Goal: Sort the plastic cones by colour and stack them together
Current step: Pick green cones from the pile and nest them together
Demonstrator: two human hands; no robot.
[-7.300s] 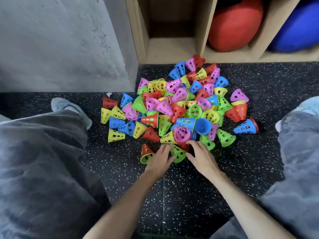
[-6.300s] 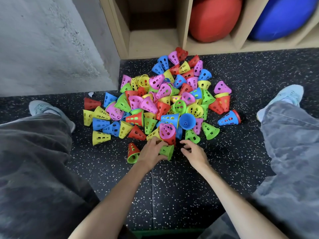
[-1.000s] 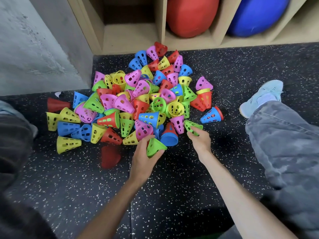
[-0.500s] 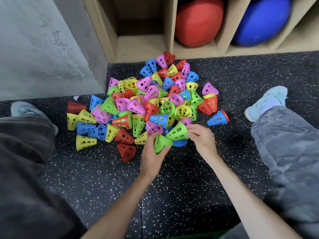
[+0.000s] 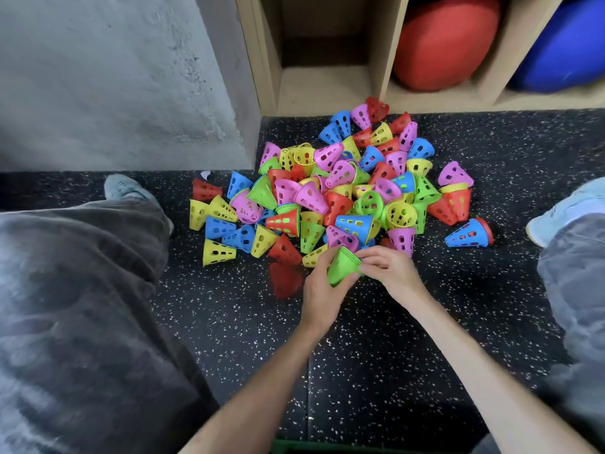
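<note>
Floor: black rubber matting (image 5: 376,371) with pale speckles; grey wall at 10 o'clock, wooden cubby shelf (image 5: 389,44) at 12 holding a red ball (image 5: 445,40) and a blue ball (image 5: 569,40).

Pile of plastic cones (image 5: 343,191), mixed red, blue, yellow, green and pink, lies unsorted just beyond the hands, toward 12 o'clock. One blue cone nested in a red one (image 5: 468,233) lies apart at 2 o'clock.

Left hand (image 5: 322,290) grips the green cone stack (image 5: 343,267), fingers curled round its side. Right hand (image 5: 389,270) pinches the stack's wide rim from 3 o'clock.

Change vs. 0.5 s ago: then each hand held its own green cone, apart; now the right-hand cone sits on the left-hand one, rims layered. The loose red cone (image 5: 284,280) at 9 o'clock of the left hand shows motion blur.

Legs in grey trousers (image 5: 82,306) flank the work area.
</note>
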